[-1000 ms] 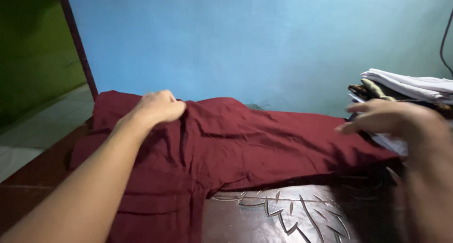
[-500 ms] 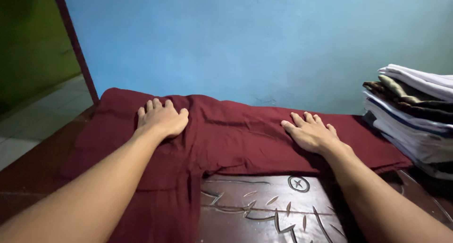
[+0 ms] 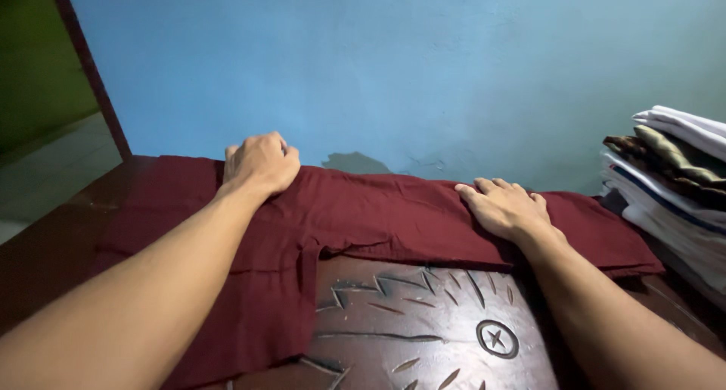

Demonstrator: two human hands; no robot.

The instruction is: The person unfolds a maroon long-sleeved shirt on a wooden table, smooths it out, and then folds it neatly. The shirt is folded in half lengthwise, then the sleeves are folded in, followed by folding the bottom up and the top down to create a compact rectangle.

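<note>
Maroon cloth (image 3: 378, 223) being spread over carved dark wood table (image 3: 423, 329), far edge being gripped by curled L hand (image 3: 261, 163), R hand (image 3: 505, 206) being pressed flat on it, folded clothes stack (image 3: 673, 186) being kept at R, blue wall (image 3: 393, 65) behind

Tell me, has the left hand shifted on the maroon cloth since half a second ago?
Yes. The left hand has slid away from the person to the maroon cloth's far edge by the blue wall, fingers now curled.

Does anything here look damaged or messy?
Yes: on the blue wall, just above the maroon cloth, a grey patch with cracked edges looks like flaked paint. The folded stack at right sits a bit uneven. Nothing is spilled.
</note>
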